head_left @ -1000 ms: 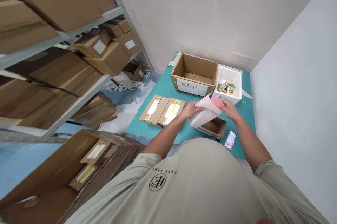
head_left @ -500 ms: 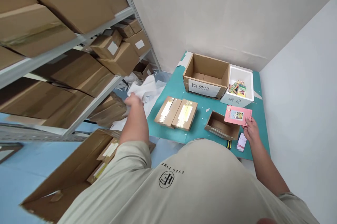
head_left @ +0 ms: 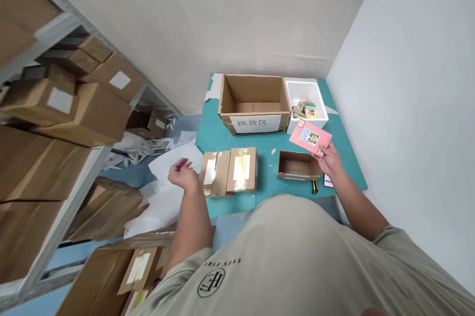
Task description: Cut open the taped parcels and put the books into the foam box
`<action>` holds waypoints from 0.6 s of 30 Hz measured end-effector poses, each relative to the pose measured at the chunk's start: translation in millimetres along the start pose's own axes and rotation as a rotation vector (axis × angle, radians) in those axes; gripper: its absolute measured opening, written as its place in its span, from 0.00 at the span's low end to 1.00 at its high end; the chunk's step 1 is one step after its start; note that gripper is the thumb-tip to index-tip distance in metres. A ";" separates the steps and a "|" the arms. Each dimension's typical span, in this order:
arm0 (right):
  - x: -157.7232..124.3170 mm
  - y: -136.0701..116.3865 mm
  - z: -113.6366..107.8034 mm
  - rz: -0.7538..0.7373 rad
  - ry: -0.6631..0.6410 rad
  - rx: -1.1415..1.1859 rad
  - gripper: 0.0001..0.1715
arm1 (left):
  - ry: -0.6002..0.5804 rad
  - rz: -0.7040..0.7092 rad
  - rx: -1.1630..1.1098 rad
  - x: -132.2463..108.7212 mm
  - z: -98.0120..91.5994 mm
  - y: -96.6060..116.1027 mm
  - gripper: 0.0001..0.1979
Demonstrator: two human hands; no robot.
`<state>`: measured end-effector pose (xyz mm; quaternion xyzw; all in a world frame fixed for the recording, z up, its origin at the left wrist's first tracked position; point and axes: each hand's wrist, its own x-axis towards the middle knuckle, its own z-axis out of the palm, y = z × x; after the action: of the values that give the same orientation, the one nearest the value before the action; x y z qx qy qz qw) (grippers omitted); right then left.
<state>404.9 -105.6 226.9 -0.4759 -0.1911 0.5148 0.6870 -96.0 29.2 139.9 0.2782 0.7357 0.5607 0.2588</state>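
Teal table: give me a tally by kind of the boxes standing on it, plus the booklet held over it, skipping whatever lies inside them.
Closed cardboard boxes: 2
Open cardboard boxes (the large box and the small box): 2
White foam box: 1
Pink booklet in the right hand: 1
Total: 6

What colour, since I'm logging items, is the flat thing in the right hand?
Mostly pink: the flat thing shows best in the head view.

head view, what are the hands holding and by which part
The right hand holds the flat pink item by its lower right corner; the left hand holds nothing visible.
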 end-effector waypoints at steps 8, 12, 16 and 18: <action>-10.7 -7.0 26.4 0.032 -0.110 0.036 0.34 | -0.528 0.043 -0.261 -123.0 60.5 59.2 0.12; -11.5 -2.5 35.3 0.045 -0.177 0.091 0.34 | -0.950 0.125 -0.254 -189.9 73.5 86.8 0.32; -20.6 8.2 43.1 0.075 -0.257 0.148 0.38 | -1.178 0.214 -0.312 -249.2 95.2 103.7 0.41; -27.1 12.1 43.0 0.084 -0.287 0.160 0.42 | -1.154 0.261 -0.325 -270.3 107.8 112.2 0.41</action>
<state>355.4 -109.8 243.2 -0.3490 -0.2258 0.6192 0.6662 184.3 -62.2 241.7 0.5818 0.3418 0.4516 0.5836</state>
